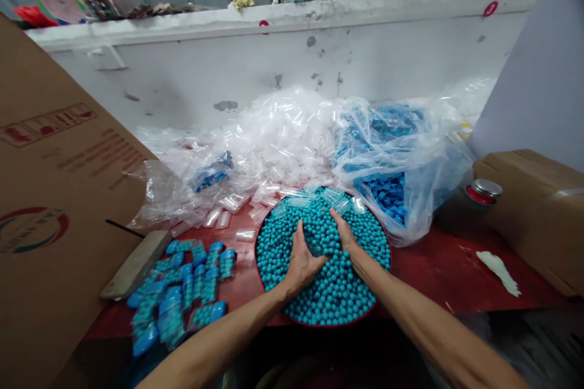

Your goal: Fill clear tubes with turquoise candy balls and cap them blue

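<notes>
A round red-rimmed tray full of small teal balls stands at the table's front edge. My left hand rests on the balls left of the middle, thumb and fingers spread apart. On the right side, my right hand reaches into the balls, its fingers partly buried. Between the hands the balls dip, and something clear may lie there, too blurred to make out. Several clear plastic tubes lie on the balls at the tray's back. Left of the tray are filled tubes with blue caps.
Behind the tray is a heap of clear tubes. A plastic bag of blue caps sits at the back right. Cardboard boxes flank the table. A grey block, a lidded jar and a white scrap lie nearer.
</notes>
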Demonstrator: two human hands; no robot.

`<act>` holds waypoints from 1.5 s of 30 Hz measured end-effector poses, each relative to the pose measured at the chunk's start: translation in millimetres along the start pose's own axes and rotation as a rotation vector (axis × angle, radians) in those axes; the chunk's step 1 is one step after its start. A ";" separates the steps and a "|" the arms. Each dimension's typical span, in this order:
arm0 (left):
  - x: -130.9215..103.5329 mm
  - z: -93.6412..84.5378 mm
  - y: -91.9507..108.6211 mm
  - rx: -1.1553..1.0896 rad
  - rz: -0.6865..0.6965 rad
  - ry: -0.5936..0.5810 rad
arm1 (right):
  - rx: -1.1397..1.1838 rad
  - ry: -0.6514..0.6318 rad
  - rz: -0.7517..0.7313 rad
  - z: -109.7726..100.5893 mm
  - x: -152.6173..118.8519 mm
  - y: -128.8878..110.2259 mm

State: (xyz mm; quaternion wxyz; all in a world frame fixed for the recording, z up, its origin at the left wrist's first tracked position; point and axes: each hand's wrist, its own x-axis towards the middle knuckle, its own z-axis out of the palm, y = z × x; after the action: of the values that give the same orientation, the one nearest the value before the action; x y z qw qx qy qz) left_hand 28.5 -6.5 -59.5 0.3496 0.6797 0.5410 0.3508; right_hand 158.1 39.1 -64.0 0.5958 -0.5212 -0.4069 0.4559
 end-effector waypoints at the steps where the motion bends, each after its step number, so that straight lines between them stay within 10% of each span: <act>1: 1.3 2.3 -1.5 -0.017 0.000 0.001 | -0.023 -0.023 0.001 1.6 -1.6 -2.4; 11: 6.2 3.6 -10.7 -0.284 0.022 -0.056 | -0.218 -0.297 -0.085 2.7 -17.1 -20.4; 17: 4.2 0.8 -10.1 -0.322 0.028 -0.079 | -0.351 0.067 -0.064 -26.9 -7.3 -0.6; 23: 3.8 -1.7 -14.2 -0.299 0.069 -0.108 | -0.268 0.155 0.016 -15.8 9.7 20.7; 34: 3.3 0.4 -14.3 -0.203 0.037 -0.075 | 0.167 -0.143 0.258 2.0 4.8 -12.2; 45: 2.4 -12.0 1.0 -0.186 0.059 -0.172 | -0.186 -0.291 -0.029 20.4 -1.6 -23.0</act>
State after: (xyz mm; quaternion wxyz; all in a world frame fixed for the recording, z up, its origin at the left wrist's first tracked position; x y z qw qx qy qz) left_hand 19.1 -3.1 -52.3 0.4458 0.6875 0.4541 0.3500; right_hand 140.8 41.6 -38.6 0.4865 -0.4966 -0.5368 0.4781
